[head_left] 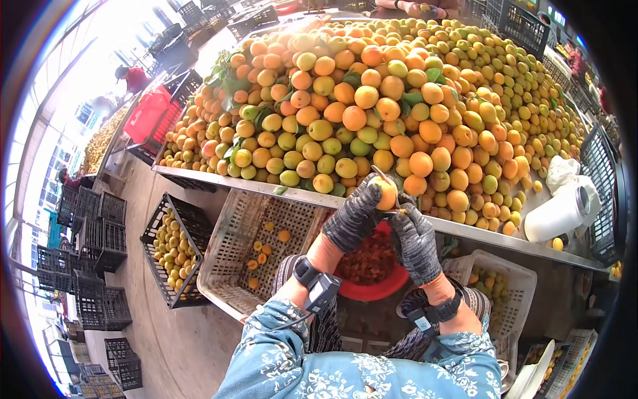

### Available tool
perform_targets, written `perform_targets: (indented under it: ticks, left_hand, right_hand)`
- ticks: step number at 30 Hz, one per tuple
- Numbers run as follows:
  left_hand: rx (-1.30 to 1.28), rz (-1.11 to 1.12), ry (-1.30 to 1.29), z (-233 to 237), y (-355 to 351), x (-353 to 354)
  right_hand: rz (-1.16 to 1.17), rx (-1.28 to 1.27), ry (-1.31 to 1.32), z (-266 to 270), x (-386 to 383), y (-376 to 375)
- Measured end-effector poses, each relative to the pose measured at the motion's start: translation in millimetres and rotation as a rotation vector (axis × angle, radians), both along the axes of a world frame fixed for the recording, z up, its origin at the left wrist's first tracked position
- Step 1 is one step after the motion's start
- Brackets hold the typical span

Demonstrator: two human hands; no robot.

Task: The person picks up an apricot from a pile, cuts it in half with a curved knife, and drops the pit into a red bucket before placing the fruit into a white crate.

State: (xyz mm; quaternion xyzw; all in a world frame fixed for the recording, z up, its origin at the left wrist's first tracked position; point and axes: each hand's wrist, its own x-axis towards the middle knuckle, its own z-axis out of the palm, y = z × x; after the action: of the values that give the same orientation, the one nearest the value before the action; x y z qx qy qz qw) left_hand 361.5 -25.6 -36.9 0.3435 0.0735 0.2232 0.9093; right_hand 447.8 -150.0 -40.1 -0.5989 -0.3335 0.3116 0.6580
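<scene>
My left hand (352,216), in a dark grey knitted glove, is closed round an apricot (385,195) above the front edge of the fruit table. My right hand (415,243), gloved the same way, meets it from the right with its fingers closed. A thin, partly metallic piece shows at those fingers against the apricot; its kind is too small to tell. Directly below both hands sits a red basin (372,292) holding reddish-brown pieces. Ahead of the hands rises a large heap of orange and greenish apricots (353,118).
A pale plastic crate (242,219) with a few apricots and halves stands left of my legs, beside a black crate (193,276) of fruit. Another pale crate (518,292) is at right. A white jar (555,214) lies on the table; another person's hands (425,10) appear beyond the heap.
</scene>
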Motion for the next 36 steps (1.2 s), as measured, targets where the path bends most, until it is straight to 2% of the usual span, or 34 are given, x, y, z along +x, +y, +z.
perform_targets:
  ticks: [2,5,7,9,11,13,14,16,17,19,20,23,25,27,28,30,33,35,36]
  left_hand:
    - [0.155,0.059,0.076,7.1,-4.0,-1.1]
    - [0.057,0.14,0.117,-7.0,-4.3,5.4]
    - [0.117,0.16,0.162,-5.6,-2.3,6.7]
    - [-0.21,0.01,-0.038,-1.9,-2.7,6.3]
    - [-0.271,-0.046,-0.062,-9.4,-1.0,8.7]
    - [-0.34,-0.108,-0.084,-1.8,-5.1,10.2]
    - [-0.249,-0.072,-0.034,3.4,-8.6,10.6]
    - [0.041,0.036,0.065,4.5,-5.9,14.1]
    - [0.039,0.039,0.068,6.1,-3.4,14.7]
    - [0.471,0.151,0.223,12.4,0.4,9.8]
    - [0.494,0.168,0.193,13.3,-0.2,9.0]
    - [0.479,0.157,0.198,9.4,3.1,9.6]
    - [0.564,0.254,0.209,8.1,3.6,9.9]
    - [0.485,0.276,0.24,3.3,10.0,12.7]
    - [0.487,0.288,0.242,4.4,14.3,8.7]
    - [0.148,0.22,0.165,8.7,21.2,1.7]
    - [0.012,0.155,0.105,-3.3,18.3,8.2]
    - [0.068,0.173,0.097,-35.6,19.0,25.4]
    - [0.144,0.198,0.088,-30.6,13.7,28.7]
  right_hand:
    - [-0.025,0.024,0.025,-6.4,-3.4,-1.3]
    - [-0.033,0.007,0.055,-5.7,-1.9,-1.9]
    - [-0.055,-0.011,-0.006,-11.8,0.0,1.0]
    - [-0.069,-0.003,-0.047,-12.1,-1.3,3.4]
    - [-0.086,-0.004,-0.082,-14.0,-1.9,5.1]
    - [-0.248,0.019,-0.54,-17.5,0.5,7.4]
    - [-0.25,0.015,-0.542,-24.8,5.3,9.6]
    - [-0.231,0.178,-0.528,-31.6,14.0,15.6]
    - [-0.228,0.177,-0.524,-32.2,15.6,8.9]
    - [-0.072,-0.101,-0.107,1.0,11.2,-2.1]
    - [-0.051,-0.042,-0.082,-9.9,11.8,-0.9]
    - [-0.124,-0.075,-0.15,-23.6,11.9,-1.9]
    - [-0.124,-0.069,-0.132,-17.6,8.2,2.2]
    - [-0.014,-0.051,0.121,-4.5,6.3,0.5]
    - [-0.042,-0.043,0.132,-14.0,4.3,1.9]
    - [-0.028,-0.034,0.127,-17.2,1.1,3.6]
    - [-0.052,-0.025,0.08,-20.8,-0.2,7.4]
    - [-0.108,-0.014,-0.015,-20.4,2.8,12.7]
    - [-0.082,-0.036,-0.003,-5.0,1.9,11.7]
